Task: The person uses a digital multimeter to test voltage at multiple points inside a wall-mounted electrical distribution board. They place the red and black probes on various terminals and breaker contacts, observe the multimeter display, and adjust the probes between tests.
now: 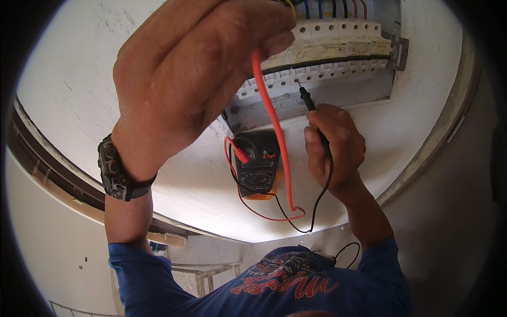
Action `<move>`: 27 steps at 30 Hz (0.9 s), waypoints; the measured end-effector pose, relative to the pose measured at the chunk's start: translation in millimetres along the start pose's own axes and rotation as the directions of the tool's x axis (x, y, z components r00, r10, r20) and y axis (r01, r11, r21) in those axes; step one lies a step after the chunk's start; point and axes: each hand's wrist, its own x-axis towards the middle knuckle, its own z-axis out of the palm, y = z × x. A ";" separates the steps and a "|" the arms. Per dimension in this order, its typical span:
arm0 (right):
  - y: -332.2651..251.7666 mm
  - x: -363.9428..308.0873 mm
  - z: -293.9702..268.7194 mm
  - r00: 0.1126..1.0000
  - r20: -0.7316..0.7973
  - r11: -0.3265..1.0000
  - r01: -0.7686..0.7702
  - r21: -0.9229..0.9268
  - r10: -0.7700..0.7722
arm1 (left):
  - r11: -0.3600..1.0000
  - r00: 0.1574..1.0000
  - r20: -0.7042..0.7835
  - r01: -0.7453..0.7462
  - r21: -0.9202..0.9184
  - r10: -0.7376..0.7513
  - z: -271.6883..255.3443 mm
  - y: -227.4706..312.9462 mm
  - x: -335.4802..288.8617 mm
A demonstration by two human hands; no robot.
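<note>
My left hand [185,79] is raised close to the camera and grips the red test lead [274,137] near the upper part of the breaker row [327,58]; the red probe's tip is hidden behind my fingers. My right hand [334,145] holds the black probe [306,98] with its tip touching the underside of a white breaker. A black and orange multimeter [257,165] hangs just below the open panel between my hands, both leads plugged into it.
The breakers sit in a recessed metal box [369,95] in a white wall [84,79], with coloured wires entering at the top. A dark wristwatch [115,171] is on my left wrist. My blue shirt [296,288] fills the lower edge.
</note>
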 end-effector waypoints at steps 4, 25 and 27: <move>-2.9 -1.0 1.3 0.999 0.029 0.999 -0.040 0.004 0.040 | 0.996 0.998 -0.035 0.052 -0.073 -0.055 18.8 -4.2 0.6; -5.0 2.0 -4.8 0.988 0.110 0.993 -0.116 0.022 0.113 | 0.804 0.887 0.176 0.461 -0.376 -0.427 18.7 16.7 8.4; -5.4 2.0 -4.6 0.989 0.104 0.994 -0.109 0.006 0.107 | 0.801 0.881 0.189 0.474 -0.366 -0.435 16.6 18.6 10.8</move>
